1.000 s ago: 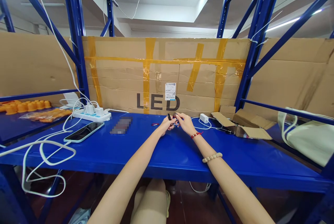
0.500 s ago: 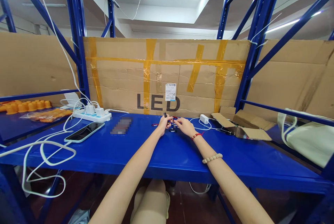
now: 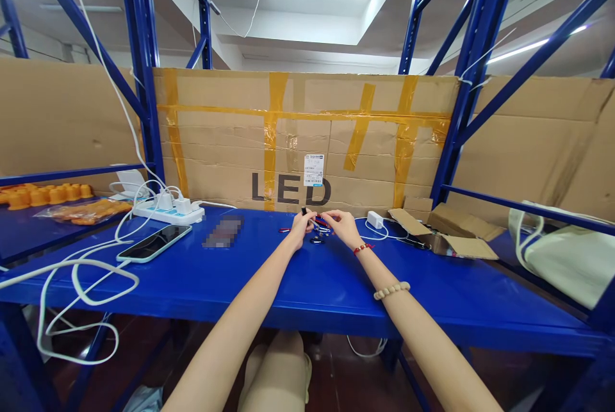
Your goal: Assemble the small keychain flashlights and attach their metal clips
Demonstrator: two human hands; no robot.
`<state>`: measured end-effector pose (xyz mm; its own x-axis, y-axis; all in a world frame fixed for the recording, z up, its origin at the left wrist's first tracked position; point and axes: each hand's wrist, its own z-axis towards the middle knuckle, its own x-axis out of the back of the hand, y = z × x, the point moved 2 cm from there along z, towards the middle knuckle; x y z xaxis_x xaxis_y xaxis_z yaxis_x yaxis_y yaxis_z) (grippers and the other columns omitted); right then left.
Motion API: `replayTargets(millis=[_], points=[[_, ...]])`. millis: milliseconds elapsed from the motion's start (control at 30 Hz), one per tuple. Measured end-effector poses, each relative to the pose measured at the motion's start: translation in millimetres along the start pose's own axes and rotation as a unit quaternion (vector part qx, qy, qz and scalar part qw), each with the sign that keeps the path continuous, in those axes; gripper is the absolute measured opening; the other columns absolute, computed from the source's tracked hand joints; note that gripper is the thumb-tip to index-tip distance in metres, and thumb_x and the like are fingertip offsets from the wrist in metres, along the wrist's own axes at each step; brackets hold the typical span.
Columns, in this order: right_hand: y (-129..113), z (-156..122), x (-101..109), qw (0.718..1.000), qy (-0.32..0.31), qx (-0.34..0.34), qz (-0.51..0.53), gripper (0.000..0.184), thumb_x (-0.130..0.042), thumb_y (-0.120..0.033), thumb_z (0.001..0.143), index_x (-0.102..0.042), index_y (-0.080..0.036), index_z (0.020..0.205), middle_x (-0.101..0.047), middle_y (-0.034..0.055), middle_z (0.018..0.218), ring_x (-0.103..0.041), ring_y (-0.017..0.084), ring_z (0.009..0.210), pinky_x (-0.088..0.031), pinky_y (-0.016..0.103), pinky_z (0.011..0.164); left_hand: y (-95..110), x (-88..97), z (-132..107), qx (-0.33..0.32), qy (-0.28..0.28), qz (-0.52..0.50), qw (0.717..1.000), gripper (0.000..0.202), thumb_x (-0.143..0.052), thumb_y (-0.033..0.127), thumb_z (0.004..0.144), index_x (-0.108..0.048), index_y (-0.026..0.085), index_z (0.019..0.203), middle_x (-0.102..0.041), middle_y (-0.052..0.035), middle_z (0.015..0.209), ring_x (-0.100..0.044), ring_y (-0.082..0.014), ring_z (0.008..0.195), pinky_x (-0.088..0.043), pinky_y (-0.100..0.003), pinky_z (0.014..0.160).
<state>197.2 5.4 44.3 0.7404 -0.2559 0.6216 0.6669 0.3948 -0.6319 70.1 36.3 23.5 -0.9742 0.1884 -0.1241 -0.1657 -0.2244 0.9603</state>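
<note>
On your blue shelf top [image 3: 336, 290], a phone [image 3: 154, 243] lies face up at the near left, with a white power strip [image 3: 168, 210] just beyond it and loose white cable [image 3: 81, 284] looping off the near edge. Farther left you have orange pieces [image 3: 48, 194] in a row beside a plastic bag [image 3: 81, 211]. A taped cardboard wall [image 3: 307, 130] marked LED stands across the far side. To your right sit a white charger [image 3: 375, 218], an open cardboard box [image 3: 446, 236] and a cream bag [image 3: 567, 258].
</note>
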Motion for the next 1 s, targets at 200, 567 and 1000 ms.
replayTargets(millis=[200,567,1000], points=[[6,-2,5,0.998,0.027,-0.032,-0.057,0.023,-0.049,-0.032,0.087,-0.057,-0.014,0.099,-0.059,0.0054,0.1,-0.058,0.016,0.086,-0.048,0.035,0.076,3,5.5,-1,-0.074,0.06,0.086,0.992,0.026,-0.051,0.028,0.086,-0.053,0.013,0.108,-0.055,-0.0074,0.109,-0.056,-0.0202,0.094,-0.048,-0.039,0.079],[3,-1,4,1.0,0.017,-0.025,0.006,0.023,-0.048,-0.032,0.088,-0.057,-0.013,0.099,-0.06,0.005,0.097,-0.059,0.015,0.082,-0.05,0.033,0.072,1,-1.4,-12,-0.073,0.047,0.301,0.95,0.025,-0.05,0.031,0.086,-0.056,0.012,0.102,-0.058,-0.0047,0.102,-0.058,-0.02,0.087,-0.05,-0.035,0.074],[2,-1,-4,0.987,-0.105,0.003,0.119,0.018,-0.052,-0.027,0.086,-0.058,-0.011,0.092,-0.06,0.0019,0.084,-0.058,0.011,0.068,-0.05,0.025,0.059,5,6.2,-18,0.007,0.055,0.451,0.891,0.023,-0.051,0.028,0.086,-0.055,0.015,0.104,-0.056,-0.007,0.106,-0.056,-0.0187,0.094,-0.047,-0.037,0.08]])
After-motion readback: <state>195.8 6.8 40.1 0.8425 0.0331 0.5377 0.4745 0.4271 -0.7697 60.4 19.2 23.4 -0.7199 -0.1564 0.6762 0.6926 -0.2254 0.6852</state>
